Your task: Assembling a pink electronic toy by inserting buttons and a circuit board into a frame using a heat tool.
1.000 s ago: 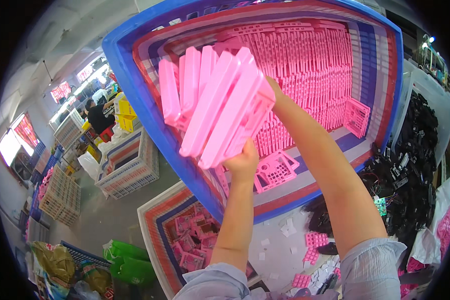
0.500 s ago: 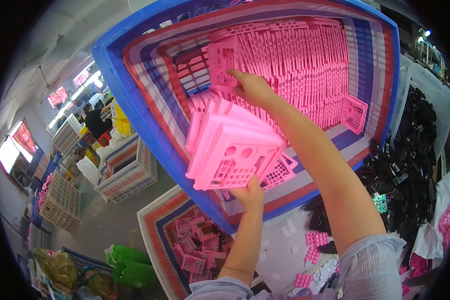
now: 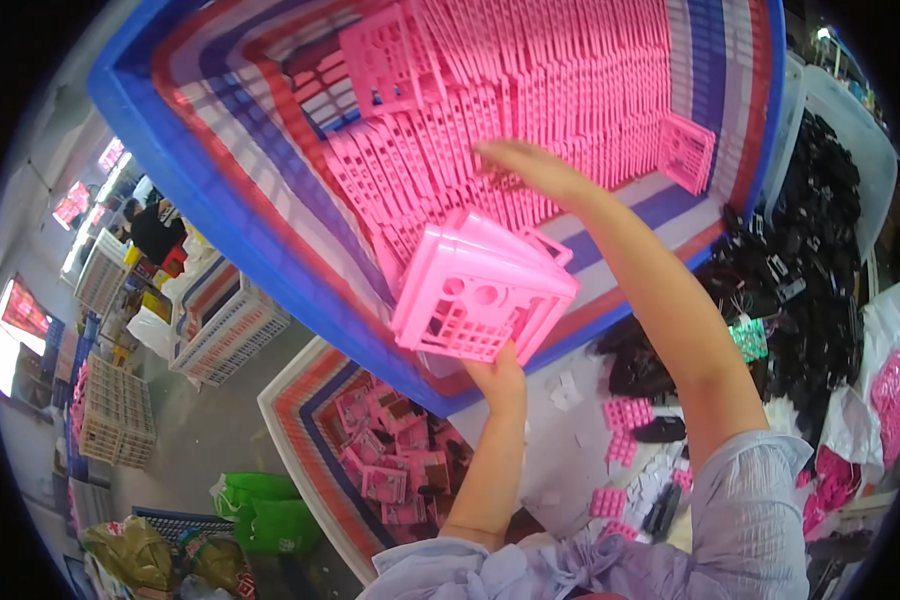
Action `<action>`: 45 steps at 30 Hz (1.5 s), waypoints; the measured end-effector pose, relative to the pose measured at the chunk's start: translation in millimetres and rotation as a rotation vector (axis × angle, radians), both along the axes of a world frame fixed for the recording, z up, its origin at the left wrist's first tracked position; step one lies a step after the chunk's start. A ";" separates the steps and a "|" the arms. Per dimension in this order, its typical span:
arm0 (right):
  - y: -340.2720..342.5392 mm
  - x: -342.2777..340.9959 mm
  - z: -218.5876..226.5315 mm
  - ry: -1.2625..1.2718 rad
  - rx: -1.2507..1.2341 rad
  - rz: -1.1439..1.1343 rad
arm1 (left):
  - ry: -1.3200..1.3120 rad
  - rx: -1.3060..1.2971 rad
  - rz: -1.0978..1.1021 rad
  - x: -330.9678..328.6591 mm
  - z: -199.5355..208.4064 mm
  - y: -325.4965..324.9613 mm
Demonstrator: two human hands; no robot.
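Over the striped bin: both forearms reach up from the lower edge into a big blue-rimmed woven bin (image 3: pixel 220 215) with red, white and blue stripes.

Left hand: left hand (image 3: pixel 498 375) cups the underside of a stack of pink plastic panels (image 3: pixel 480 290); fingers curled up behind it, mostly hidden, so the exact grip cannot be told.

Stack position: held above the bin's near rim, tilted, its perforated face turned toward the camera. Half a second ago it sat lower and to the left; a second ago it was fanned out upright with both hands on it.

Right hand: right hand (image 3: pixel 530 170) lies flat and spread, palm down, pressing on the rows of pink panels (image 3: pixel 570 90) packed on edge inside the bin. It holds nothing. Earlier it touched the rows further left; now it has come toward the bin's middle, just above the held stack.

Rows: fill most of the bin's far side; one loose pink panel (image 3: pixel 688 150) stands alone near the right wall.

Below: a second striped bin (image 3: pixel 300 440) with jumbled pink pieces, unchanged.

Right side: heap of black plastic parts (image 3: pixel 820 230); scattered small pink pieces (image 3: pixel 622 430) on the pale surface.

Left background: white lattice crates (image 3: pixel 232 335), green bag (image 3: pixel 265 510), a person in dark clothes (image 3: pixel 155 230) well apart.
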State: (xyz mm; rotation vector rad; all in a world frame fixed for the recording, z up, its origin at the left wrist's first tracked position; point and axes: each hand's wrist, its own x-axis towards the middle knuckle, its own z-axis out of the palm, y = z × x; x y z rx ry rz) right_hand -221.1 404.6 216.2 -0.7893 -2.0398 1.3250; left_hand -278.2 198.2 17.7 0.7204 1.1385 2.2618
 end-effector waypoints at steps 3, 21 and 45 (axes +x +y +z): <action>-18.9 35.9 -77.7 -0.112 -0.295 0.055 | -0.100 0.052 -0.058 0.3 -2.6 -3.5; -76.1 50.8 -151.1 -0.012 -0.330 0.202 | -0.291 -0.081 -0.299 -16.0 19.4 -34.9; -240.0 109.5 -149.6 0.195 0.006 -0.144 | -0.297 -0.278 -0.669 -63.7 -1.8 -134.2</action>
